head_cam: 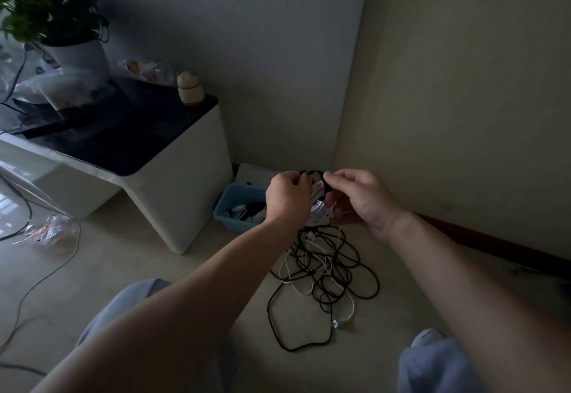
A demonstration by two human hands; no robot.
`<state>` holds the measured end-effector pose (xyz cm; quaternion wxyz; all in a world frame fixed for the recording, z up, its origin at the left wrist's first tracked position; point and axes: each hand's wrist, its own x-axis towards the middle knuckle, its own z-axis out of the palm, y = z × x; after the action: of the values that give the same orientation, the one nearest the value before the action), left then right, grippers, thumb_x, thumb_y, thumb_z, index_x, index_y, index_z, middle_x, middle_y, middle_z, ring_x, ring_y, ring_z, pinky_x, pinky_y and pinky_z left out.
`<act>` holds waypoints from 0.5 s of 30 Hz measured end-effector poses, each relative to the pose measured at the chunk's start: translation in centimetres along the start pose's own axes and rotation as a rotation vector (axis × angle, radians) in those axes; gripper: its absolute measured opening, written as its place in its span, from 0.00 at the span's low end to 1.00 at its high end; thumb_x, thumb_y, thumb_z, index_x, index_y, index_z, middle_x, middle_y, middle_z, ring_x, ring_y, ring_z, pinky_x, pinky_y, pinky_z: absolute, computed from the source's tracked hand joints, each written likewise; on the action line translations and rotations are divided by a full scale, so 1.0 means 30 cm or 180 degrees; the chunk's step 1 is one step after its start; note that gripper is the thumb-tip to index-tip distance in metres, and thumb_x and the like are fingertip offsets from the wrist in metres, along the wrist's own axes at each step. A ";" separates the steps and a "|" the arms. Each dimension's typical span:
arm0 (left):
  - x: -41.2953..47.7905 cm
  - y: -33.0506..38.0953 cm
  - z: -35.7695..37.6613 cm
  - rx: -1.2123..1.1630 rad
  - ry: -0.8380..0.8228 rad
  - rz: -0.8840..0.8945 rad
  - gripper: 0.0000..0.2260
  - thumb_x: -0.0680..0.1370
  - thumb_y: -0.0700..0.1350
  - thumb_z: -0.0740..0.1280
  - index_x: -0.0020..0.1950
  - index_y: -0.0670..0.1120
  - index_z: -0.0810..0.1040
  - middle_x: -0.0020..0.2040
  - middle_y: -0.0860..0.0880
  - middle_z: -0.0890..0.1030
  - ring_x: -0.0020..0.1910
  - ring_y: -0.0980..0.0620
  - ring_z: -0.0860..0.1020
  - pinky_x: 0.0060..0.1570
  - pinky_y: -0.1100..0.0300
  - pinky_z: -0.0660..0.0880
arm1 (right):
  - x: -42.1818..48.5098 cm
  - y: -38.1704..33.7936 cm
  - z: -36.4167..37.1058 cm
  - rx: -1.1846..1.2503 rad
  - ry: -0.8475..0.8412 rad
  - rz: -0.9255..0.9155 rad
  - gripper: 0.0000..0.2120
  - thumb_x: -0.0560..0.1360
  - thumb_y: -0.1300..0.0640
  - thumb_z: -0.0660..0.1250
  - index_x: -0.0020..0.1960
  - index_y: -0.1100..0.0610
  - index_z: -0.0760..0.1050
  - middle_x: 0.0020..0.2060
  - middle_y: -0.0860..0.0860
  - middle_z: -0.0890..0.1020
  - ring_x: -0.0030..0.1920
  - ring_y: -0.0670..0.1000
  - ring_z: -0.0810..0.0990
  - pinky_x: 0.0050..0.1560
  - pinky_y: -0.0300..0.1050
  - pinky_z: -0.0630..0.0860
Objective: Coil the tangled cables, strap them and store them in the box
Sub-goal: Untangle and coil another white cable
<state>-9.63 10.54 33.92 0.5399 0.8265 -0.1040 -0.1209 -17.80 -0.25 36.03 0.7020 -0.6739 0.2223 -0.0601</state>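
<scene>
Item record, left to right.

1. Potted plant [46, 15]: one, in a white pot on the worktop [123, 133]. This is a low white unit with a dark top. Clear plastic bags lie beside the pot.
2. Cream jar [190, 88]: one, on the worktop's right corner.
3. Loose grey cable [46, 272]: one, trailing across the floor at far left, well apart from the work.
4. Blue box [230, 207]: one, on the floor between the worktop and the hands. It holds stored cables [247, 210] in white and black. There are at least two bundles, but the exact count cannot be told in the dim light.
5. Left hand [287, 198]: fingers curled, gripping the white coil [318, 210], which is held in the air above the floor, just right of the box.
6. Black strap [315, 173]: one, looped over the top of the coil.
7. Right hand [361, 198]: thumb and forefinger pinch the strap, with the other fingers under the coil.
8. Tangled pile [324, 269]: one heap on the floor below the hands, with black and white cables interlaced. The number of separate cables is not countable.

Progress, judged: some cables are already boxed and one coil is being strapped. The floor heap is not yet coiled, strapped or stored, so the task looks roughly midway or earlier.
</scene>
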 end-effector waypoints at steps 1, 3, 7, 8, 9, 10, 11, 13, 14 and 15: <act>-0.001 0.001 0.001 0.0041 0.0027 0.0055 0.16 0.82 0.46 0.61 0.42 0.36 0.79 0.34 0.44 0.78 0.34 0.49 0.73 0.34 0.57 0.67 | 0.001 0.000 0.002 0.0019 0.0035 0.0006 0.11 0.80 0.52 0.67 0.42 0.56 0.78 0.29 0.51 0.80 0.24 0.47 0.75 0.28 0.42 0.77; -0.003 0.001 0.002 0.0078 0.0060 0.0108 0.15 0.82 0.45 0.61 0.41 0.37 0.78 0.33 0.46 0.77 0.34 0.49 0.73 0.33 0.57 0.67 | -0.001 0.000 0.002 0.0044 0.0061 -0.0005 0.11 0.81 0.53 0.66 0.41 0.56 0.77 0.28 0.51 0.80 0.24 0.47 0.74 0.27 0.41 0.77; -0.005 0.003 0.005 -0.0019 0.0077 0.0150 0.14 0.81 0.46 0.61 0.46 0.39 0.81 0.39 0.44 0.81 0.40 0.45 0.78 0.37 0.55 0.72 | -0.004 -0.002 0.001 -0.0036 0.0026 -0.0036 0.13 0.80 0.54 0.67 0.38 0.55 0.77 0.27 0.50 0.78 0.25 0.47 0.75 0.26 0.41 0.76; -0.005 0.002 0.006 -0.0041 0.0089 0.0171 0.13 0.81 0.46 0.61 0.46 0.39 0.81 0.40 0.44 0.81 0.41 0.46 0.78 0.37 0.55 0.72 | -0.002 -0.002 0.001 -0.0043 0.0032 -0.0031 0.13 0.80 0.54 0.67 0.37 0.55 0.77 0.26 0.50 0.78 0.25 0.47 0.75 0.26 0.41 0.76; -0.005 0.002 0.006 -0.0060 0.0105 0.0185 0.13 0.81 0.46 0.61 0.46 0.40 0.81 0.40 0.45 0.81 0.41 0.47 0.78 0.37 0.56 0.71 | 0.000 -0.002 0.001 -0.0031 0.0046 -0.0024 0.14 0.80 0.55 0.66 0.36 0.54 0.77 0.26 0.50 0.77 0.25 0.47 0.75 0.26 0.41 0.76; -0.005 0.002 0.006 -0.0078 0.0123 0.0192 0.12 0.82 0.46 0.61 0.46 0.41 0.80 0.40 0.47 0.80 0.41 0.49 0.78 0.37 0.57 0.71 | 0.002 -0.002 -0.001 -0.0016 0.0066 -0.0018 0.15 0.80 0.55 0.66 0.35 0.54 0.77 0.26 0.50 0.77 0.25 0.46 0.75 0.26 0.41 0.76; -0.005 0.003 0.006 -0.0107 0.0139 0.0191 0.12 0.82 0.47 0.61 0.47 0.43 0.80 0.40 0.48 0.80 0.41 0.49 0.78 0.38 0.57 0.72 | 0.004 -0.002 -0.003 -0.0010 0.0084 -0.0017 0.15 0.80 0.54 0.66 0.34 0.53 0.77 0.25 0.50 0.76 0.25 0.46 0.75 0.26 0.41 0.76; -0.005 0.002 0.007 -0.0185 0.0164 0.0200 0.11 0.82 0.47 0.61 0.49 0.44 0.80 0.41 0.51 0.81 0.43 0.50 0.78 0.41 0.56 0.73 | 0.008 0.000 -0.008 -0.0039 0.0113 -0.0011 0.15 0.79 0.53 0.67 0.34 0.53 0.77 0.25 0.49 0.75 0.25 0.46 0.75 0.27 0.41 0.76; -0.005 0.001 0.007 -0.0207 0.0177 0.0216 0.10 0.82 0.48 0.61 0.50 0.44 0.80 0.42 0.52 0.81 0.44 0.51 0.78 0.42 0.57 0.72 | 0.011 0.003 -0.010 -0.0070 0.0144 -0.0003 0.14 0.79 0.53 0.68 0.35 0.53 0.77 0.26 0.49 0.76 0.25 0.46 0.76 0.27 0.41 0.77; -0.005 0.001 0.008 -0.0221 0.0186 0.0225 0.10 0.82 0.48 0.61 0.51 0.45 0.80 0.42 0.52 0.81 0.44 0.52 0.78 0.42 0.58 0.71 | 0.014 0.007 -0.013 -0.0104 0.0194 0.0011 0.12 0.78 0.52 0.69 0.37 0.54 0.78 0.26 0.49 0.76 0.26 0.46 0.77 0.28 0.42 0.77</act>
<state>-9.85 10.35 33.86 0.5750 0.8062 -0.1131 -0.0812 -17.63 -0.76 35.74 0.6839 -0.6828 0.2457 -0.0757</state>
